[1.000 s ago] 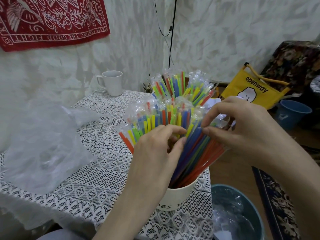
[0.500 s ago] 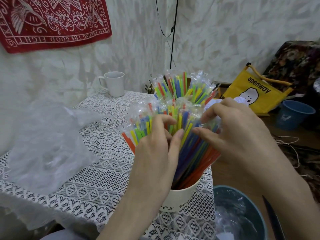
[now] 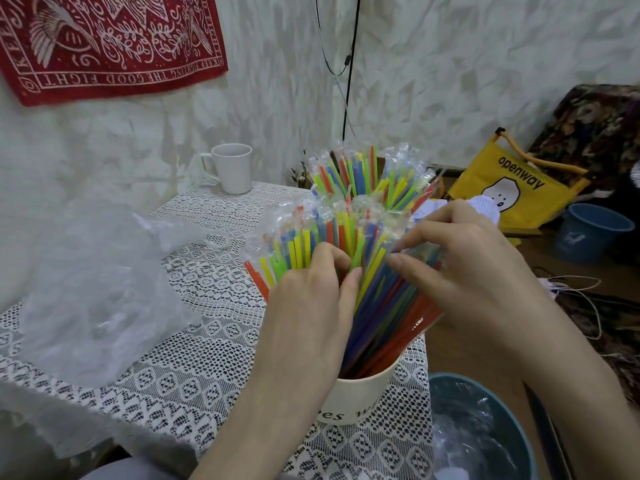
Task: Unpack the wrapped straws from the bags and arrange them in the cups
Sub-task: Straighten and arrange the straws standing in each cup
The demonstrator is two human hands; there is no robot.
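A cream cup (image 3: 360, 400) with dark lettering stands near the table's right edge, packed with wrapped straws (image 3: 332, 237) in red, blue, green and yellow that fan upward. My left hand (image 3: 311, 306) grips the left side of the bundle, fingers curled in among the straws. My right hand (image 3: 460, 271) holds the right side, its fingertips pinching straws near the middle. Behind stands a second bunch of wrapped straws (image 3: 374, 174); its cup is hidden. An empty white mug (image 3: 232, 168) sits at the table's far edge.
An empty clear plastic bag (image 3: 93, 282) lies crumpled on the lace tablecloth (image 3: 194, 358) at left. A teal bin (image 3: 485, 431) lined with plastic sits on the floor at right, below the table edge. Farther right are a yellow bag (image 3: 512, 188) and a blue bucket (image 3: 588, 230).
Both hands have shifted slightly up the bundle, the fingertips working closer together among the straws. The cup has stayed in place.
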